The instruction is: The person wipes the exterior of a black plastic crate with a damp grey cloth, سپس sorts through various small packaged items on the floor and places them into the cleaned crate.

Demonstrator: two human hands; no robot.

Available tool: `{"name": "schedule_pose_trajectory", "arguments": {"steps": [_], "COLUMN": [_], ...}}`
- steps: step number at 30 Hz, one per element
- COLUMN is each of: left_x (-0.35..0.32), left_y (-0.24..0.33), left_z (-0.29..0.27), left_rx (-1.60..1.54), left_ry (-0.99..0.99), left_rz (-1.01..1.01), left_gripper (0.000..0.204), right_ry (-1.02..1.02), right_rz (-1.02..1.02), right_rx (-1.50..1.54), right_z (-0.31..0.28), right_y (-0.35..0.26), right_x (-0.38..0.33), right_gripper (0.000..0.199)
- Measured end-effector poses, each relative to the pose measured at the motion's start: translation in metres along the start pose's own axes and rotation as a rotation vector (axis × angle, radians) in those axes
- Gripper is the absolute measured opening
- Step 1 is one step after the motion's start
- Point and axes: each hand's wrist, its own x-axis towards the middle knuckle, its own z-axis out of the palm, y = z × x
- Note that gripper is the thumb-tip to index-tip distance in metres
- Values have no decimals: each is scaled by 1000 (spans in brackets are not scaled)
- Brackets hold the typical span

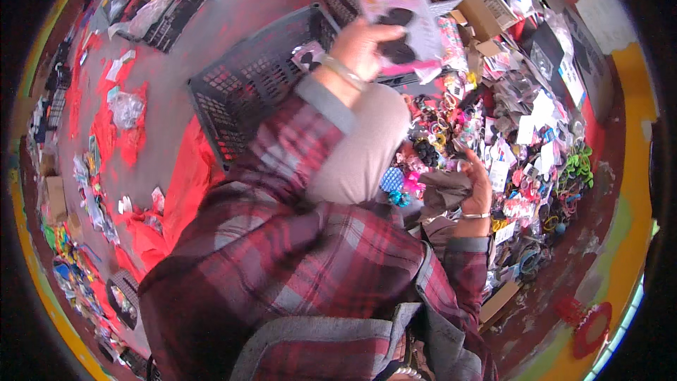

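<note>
My left hand [363,44] is raised over a dark plastic crate [247,88] and grips a clear packet with a pink card and dark round pieces [403,17]. A bracelet sits on that wrist. My right hand [478,185] reaches low to the right with its fingers spread apart, resting at the edge of a heap of colourful hair ties and small packets [486,141], beside a grey-brown cloth [441,190]. It holds nothing that I can see. My plaid red sleeves fill the lower middle.
A second dark crate [176,10] with plastic bags lies at the upper left. Cardboard boxes [479,7] stand at the upper right. Red cloth [187,183] and scattered packets cover the grey floor at left. Green and dark bands [575,169] lie at the far right.
</note>
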Motion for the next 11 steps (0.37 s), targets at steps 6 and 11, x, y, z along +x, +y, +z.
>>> {"name": "schedule_pose_trajectory", "arguments": {"steps": [6,11], "left_x": [-77,-115], "left_y": [91,57], "left_z": [-157,-266], "left_rx": [163,115], "left_ry": [532,798], "left_rz": [108,51], "left_gripper": [26,42], "right_ry": [140,228], "right_rz": [-38,33], "right_rx": [-33,-63], "right_z": [7,28], "right_y": [-11,-11], "right_x": [-12,-7], "right_gripper": [30,32]}}
